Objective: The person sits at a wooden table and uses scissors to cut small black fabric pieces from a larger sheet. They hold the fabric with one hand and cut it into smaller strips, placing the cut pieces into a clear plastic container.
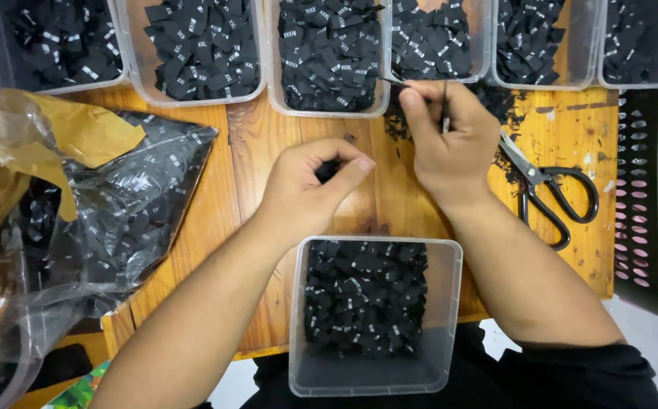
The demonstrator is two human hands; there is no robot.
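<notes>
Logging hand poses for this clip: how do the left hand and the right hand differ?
The left hand is curled over a small black piece low on the wooden table; the right hand reaches farther, toward the row of tubs, pinching a thin metal tool. Both are bare and palm-down.

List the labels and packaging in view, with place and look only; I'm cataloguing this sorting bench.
Small black woven labels with white marks: heaped in clear tubs along the far edge.
Near tub: clear, rectangular, part filled with black labels.
Plastic bag: left, crumpled, clear, holding labels.
Left hand: pinches a black label.
</notes>
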